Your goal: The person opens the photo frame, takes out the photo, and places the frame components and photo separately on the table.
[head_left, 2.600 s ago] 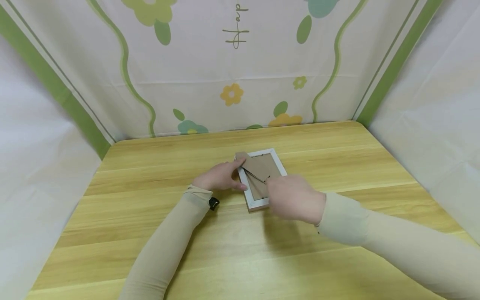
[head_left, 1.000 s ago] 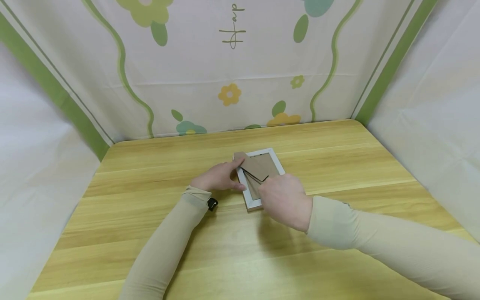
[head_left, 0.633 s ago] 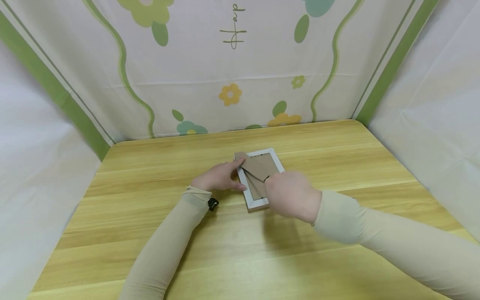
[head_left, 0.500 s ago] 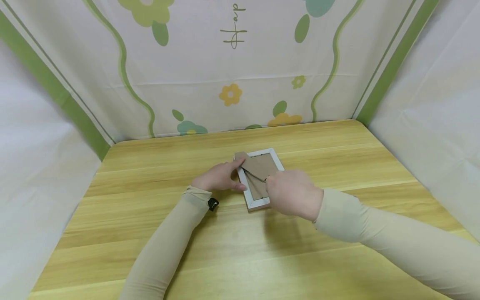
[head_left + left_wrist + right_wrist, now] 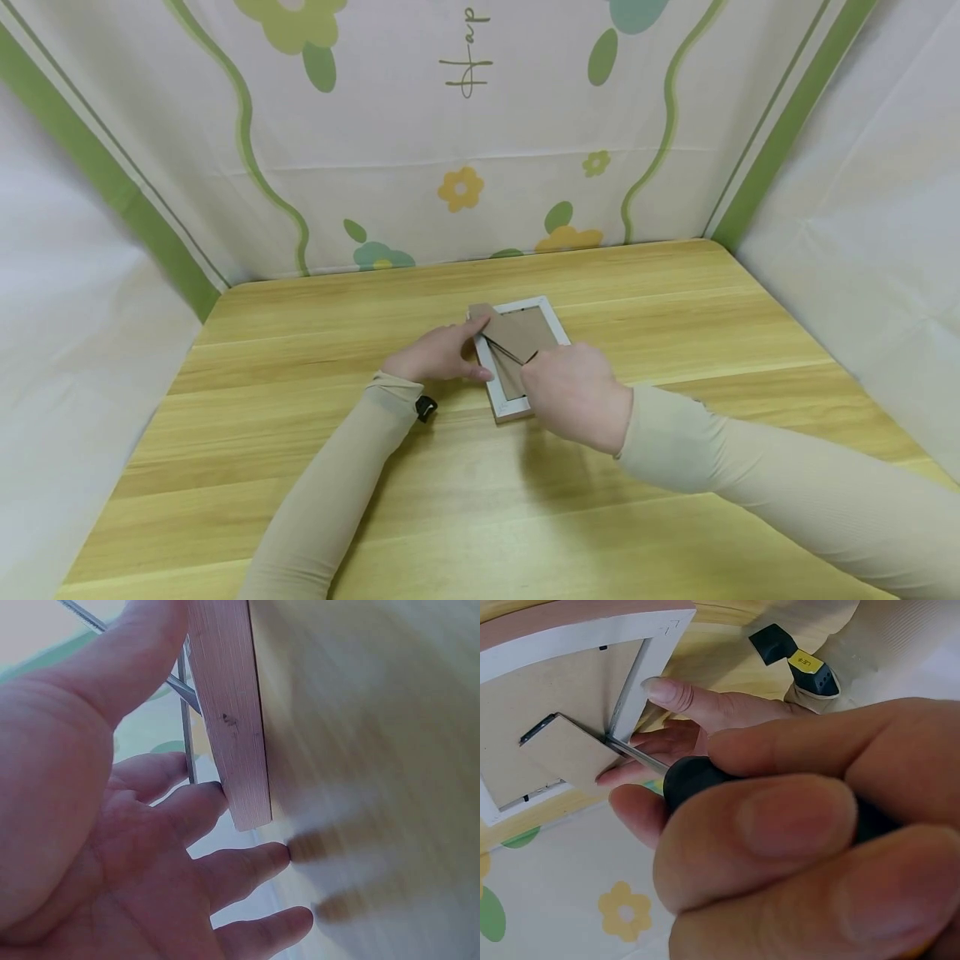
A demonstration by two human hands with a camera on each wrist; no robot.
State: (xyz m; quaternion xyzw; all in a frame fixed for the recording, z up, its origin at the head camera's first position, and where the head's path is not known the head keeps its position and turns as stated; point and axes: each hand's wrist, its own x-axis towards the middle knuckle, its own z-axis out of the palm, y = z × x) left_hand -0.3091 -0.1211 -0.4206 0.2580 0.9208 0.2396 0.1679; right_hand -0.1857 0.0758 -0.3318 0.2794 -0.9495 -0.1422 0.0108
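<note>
A picture frame (image 5: 557, 321) lies back side up on the table, with a white border and a brown backing board (image 5: 525, 705). A brown stand flap (image 5: 517, 329) sits slantwise across the backing. My right hand (image 5: 576, 396) grips a screwdriver by its dark handle (image 5: 697, 780). The metal shaft (image 5: 641, 756) reaches to the border's inner edge, beside the flap. My left hand (image 5: 438, 354) steadies the frame's left side, fingers fairly straight. Its thumb (image 5: 671, 694) presses on the white border, and its index finger touches the flap. In the left wrist view the frame's wooden side (image 5: 229, 720) stands beside the fingers.
The wooden table (image 5: 420, 500) stretches out around the frame. A cloth with printed flowers (image 5: 375, 125) hangs behind it, and pale sheets (image 5: 862, 208) close off both sides. A black wrist device (image 5: 810, 664) with a yellow label sits at the left sleeve.
My right hand has shifted back and forth slightly, now a little left and nearer than half a second ago, still gripping the screwdriver. The left hand and frame stay in place.
</note>
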